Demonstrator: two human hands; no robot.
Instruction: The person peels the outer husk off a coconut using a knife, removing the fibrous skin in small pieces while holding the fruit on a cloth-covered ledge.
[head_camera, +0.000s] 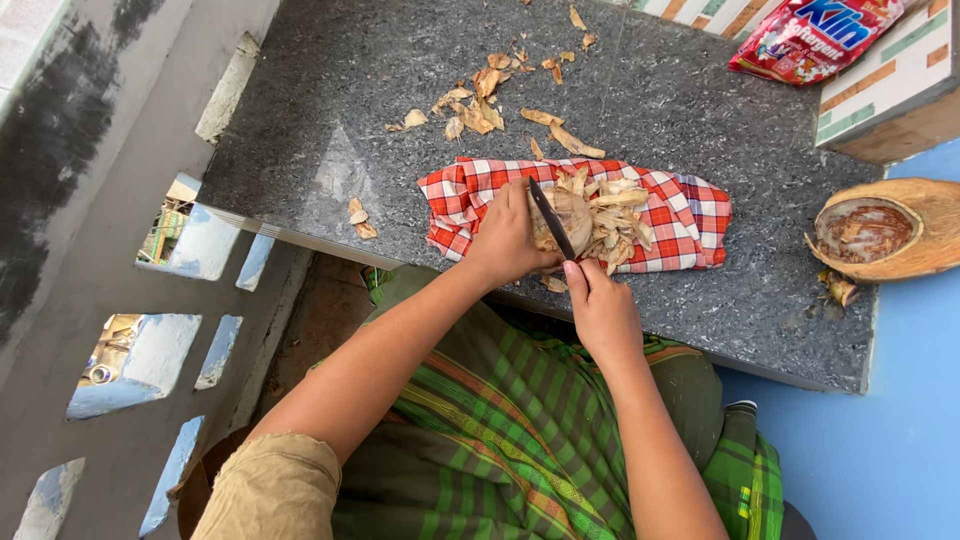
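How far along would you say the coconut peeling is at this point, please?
Done: husk scraps litter the granite counter and checked cloth. In hand: the left hand steadies the coconut; the right hand works the knife. Left: brown skin still covers the visible shell.

Head view: I get one camera only, worn on the person's head.
Facing: steeply down over the forearms onto the counter (330, 80).
Nearness: close, at arm's reach.
Shared: nothing, no second view.
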